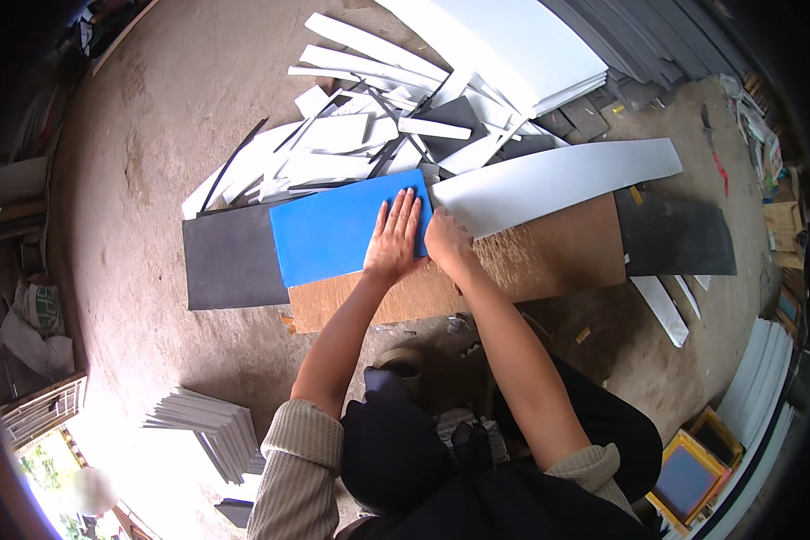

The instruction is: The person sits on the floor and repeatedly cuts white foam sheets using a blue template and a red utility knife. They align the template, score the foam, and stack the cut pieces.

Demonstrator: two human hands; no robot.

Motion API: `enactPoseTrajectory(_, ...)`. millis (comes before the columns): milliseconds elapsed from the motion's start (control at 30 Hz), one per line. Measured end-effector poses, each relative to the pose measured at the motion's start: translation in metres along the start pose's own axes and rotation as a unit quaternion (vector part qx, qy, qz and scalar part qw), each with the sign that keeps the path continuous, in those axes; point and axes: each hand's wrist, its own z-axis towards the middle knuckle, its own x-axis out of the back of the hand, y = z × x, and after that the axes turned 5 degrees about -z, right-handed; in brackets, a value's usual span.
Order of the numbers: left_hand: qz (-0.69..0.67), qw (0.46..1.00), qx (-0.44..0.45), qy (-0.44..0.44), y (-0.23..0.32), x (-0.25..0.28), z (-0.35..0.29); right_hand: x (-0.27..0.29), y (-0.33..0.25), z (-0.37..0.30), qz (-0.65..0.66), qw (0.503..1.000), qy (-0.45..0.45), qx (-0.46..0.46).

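Observation:
A blue rectangular board (328, 225) lies across a scored wooden board (549, 247) in front of me. My left hand (394, 236) presses flat on the blue board near its right end, fingers stretched out and close together. Right beside that end, my right hand (448, 238) is closed at the board's edge. Whatever its fingers hold is hidden beneath them. A long white sheet (558, 180) extends rightward from my right hand over the wooden board. From under the blue board's left end a dark grey sheet (229, 261) sticks out.
Beyond the boards lies a heap of white and black offcuts (333, 135), with stacked white sheets (513, 54) behind. Another dark sheet (679, 234) is at the right. Thin panels (211, 427) are stacked at lower left, and yellow-edged frames (688, 477) stand at lower right.

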Motion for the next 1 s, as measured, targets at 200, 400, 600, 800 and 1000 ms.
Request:
enactPoseTrajectory(200, -0.030, 0.999, 0.025, 0.010, -0.002, 0.003, -0.006, -0.012, 0.038, -0.047, 0.010, 0.998, 0.059, 0.031)
enactPoseTrajectory(400, -0.026, 0.997, 0.063, 0.019, 0.007, 0.006, -0.004, -0.018, 0.067, -0.052, -0.064, 0.988, 0.139, 0.013)
enactPoseTrajectory(600, -0.033, 0.994, 0.098, 0.044, 0.014, 0.001, -0.003, 0.000, 0.052, -0.038, -0.006, 0.990, 0.140, 0.018)
enactPoseTrajectory(800, -0.036, 0.993, 0.099, 0.049, 0.007, 0.000, -0.005, 0.043, 0.035, -0.042, -0.069, 0.988, 0.131, 0.040)
enactPoseTrajectory(1000, -0.036, 0.994, 0.092, 0.036, 0.008, 0.002, -0.003, 0.039, 0.006, 0.001, -0.063, 0.980, 0.144, 0.126)
